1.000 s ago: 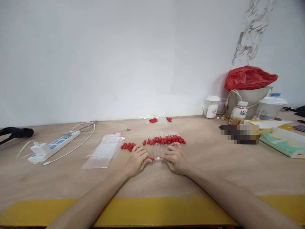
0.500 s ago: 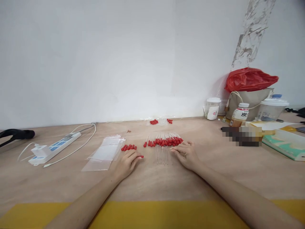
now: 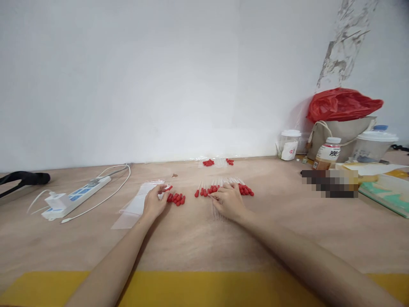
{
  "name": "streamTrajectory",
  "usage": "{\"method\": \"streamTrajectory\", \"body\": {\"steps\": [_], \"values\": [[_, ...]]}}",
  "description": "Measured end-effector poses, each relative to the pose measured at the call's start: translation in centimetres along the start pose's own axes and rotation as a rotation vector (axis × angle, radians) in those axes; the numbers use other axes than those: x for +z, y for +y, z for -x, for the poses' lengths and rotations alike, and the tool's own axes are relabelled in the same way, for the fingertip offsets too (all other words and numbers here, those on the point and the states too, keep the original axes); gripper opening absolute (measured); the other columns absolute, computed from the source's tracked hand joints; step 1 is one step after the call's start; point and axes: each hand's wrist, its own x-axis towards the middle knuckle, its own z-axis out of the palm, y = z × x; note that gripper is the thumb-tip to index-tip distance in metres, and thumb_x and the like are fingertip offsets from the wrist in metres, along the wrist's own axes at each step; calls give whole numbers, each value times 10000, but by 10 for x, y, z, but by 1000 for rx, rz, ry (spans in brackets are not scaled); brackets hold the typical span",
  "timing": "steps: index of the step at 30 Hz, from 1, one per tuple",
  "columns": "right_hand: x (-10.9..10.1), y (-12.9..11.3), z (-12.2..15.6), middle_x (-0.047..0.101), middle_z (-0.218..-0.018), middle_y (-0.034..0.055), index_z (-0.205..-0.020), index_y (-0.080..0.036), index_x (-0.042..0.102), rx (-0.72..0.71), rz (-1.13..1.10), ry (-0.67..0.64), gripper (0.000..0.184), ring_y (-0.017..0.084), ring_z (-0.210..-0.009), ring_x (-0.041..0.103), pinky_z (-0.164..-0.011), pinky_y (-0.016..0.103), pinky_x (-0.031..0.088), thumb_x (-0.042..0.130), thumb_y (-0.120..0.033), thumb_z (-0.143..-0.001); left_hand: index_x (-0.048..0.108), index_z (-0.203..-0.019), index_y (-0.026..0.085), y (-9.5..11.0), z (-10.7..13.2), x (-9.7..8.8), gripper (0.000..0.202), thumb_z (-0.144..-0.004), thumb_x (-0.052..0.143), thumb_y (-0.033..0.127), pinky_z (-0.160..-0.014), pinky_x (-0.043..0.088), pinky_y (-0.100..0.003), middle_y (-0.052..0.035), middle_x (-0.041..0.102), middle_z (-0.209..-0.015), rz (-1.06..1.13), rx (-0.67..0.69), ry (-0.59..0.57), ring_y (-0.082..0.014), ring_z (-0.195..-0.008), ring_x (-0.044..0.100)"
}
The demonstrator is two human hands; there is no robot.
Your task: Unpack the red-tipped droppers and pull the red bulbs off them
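My left hand (image 3: 156, 201) is closed, with a small red rubber bulb (image 3: 169, 188) between thumb and fingertips. Just right of its fingertips lies a small pile of loose red bulbs (image 3: 178, 199). My right hand (image 3: 229, 200) reaches over a row of droppers (image 3: 246, 189) with red bulbs and thin clear stems pointing away from me. Its thumb and fingers are pinched together at the near side of the row; what they hold, if anything, is too small to tell. Several thin clear tubes (image 3: 219, 215) lie side by side below this hand, partly hidden by it.
Clear plastic bags (image 3: 132, 207) lie beside my left hand. Farther left is a white power strip (image 3: 76, 198) with a cable. Against the wall are bagged red pieces (image 3: 208, 162). A lidded cup (image 3: 289, 145), a bottle (image 3: 329, 154) and a red bag (image 3: 345, 105) stand at right.
My left hand has moved left and away from me, toward the bulb pile and the bags. My right hand has shifted left, from the row's right end to over its middle.
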Motion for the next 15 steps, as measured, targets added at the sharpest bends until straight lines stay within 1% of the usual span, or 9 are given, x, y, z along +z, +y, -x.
{"method": "streamTrajectory", "body": {"steps": [4,6,9,12,15], "values": [[9,-13,-4,628,-716,44,-727,-217,648,-22,110,-97,192,183,-805,445,-756,374,192,462,-209,-776,596,-877,208,0,1,4,254,-735,477,383,-745,431,-315,-34,638,-905,-64,26,-61,-206,-862,565],[11,-17,-2,615,-723,43,-699,-208,636,-17,138,-136,186,186,-812,433,-757,381,188,468,-241,-771,606,-845,220,0,3,4,245,-740,468,392,-745,426,-311,-24,642,-893,-85,43,-96,-206,-865,562],[11,-19,1,599,-736,39,-708,-205,630,0,117,-178,235,187,-818,420,-760,380,191,490,-386,-762,615,-826,220,1,4,3,251,-747,461,403,-743,420,-300,-19,650,-872,-96,49,-140,-202,-851,569],[7,-20,4,588,-768,48,-733,-198,631,-3,91,-225,390,192,-833,413,-769,375,196,477,-556,-726,620,-833,218,3,6,1,302,-780,411,429,-736,416,-288,-20,655,-868,-97,38,-179,-197,-842,577],[5,-22,6,584,-785,57,-717,-184,627,-13,99,-272,484,194,-840,416,-780,378,198,456,-636,-696,618,-843,214,4,6,-2,359,-822,334,433,-723,413,-282,-27,656,-859,-125,34,-171,-198,-839,574]]}}
